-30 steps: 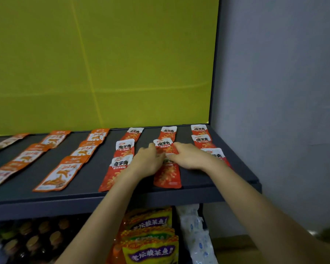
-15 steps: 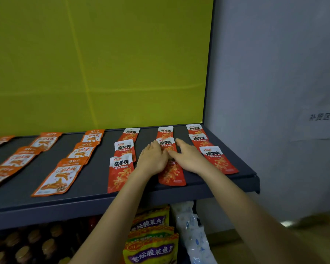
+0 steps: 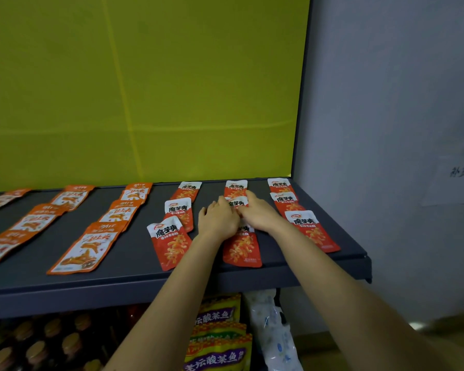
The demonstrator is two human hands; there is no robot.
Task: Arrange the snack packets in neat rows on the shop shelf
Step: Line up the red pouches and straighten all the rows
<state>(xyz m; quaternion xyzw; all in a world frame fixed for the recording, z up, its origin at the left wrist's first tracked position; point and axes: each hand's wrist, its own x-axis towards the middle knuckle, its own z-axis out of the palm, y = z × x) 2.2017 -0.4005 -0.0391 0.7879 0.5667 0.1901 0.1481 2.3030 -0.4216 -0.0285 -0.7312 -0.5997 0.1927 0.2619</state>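
Red-and-white snack packets lie in columns on the right half of the dark shelf (image 3: 134,279). In the middle red column, my left hand (image 3: 217,219) and my right hand (image 3: 257,212) both rest with fairly straight fingers on the middle packet (image 3: 236,202). The front packet of that column (image 3: 242,249) pokes out below my wrists, and the back packet (image 3: 235,187) lies just beyond my fingertips. Left of it stands a red column whose front packet (image 3: 169,243) is tilted. The right-hand red column (image 3: 310,230) runs along the shelf's end.
Orange packets (image 3: 85,250) lie in several columns across the left half of the shelf. A yellow-green panel (image 3: 145,89) backs the shelf and a grey wall (image 3: 386,129) closes its right. Below are bottles (image 3: 38,349), yellow-purple bags (image 3: 217,336) and a white bag (image 3: 273,333).
Both hands have slid a little farther back along the middle red column, from the front packet onto the middle one. The view has shifted slightly.
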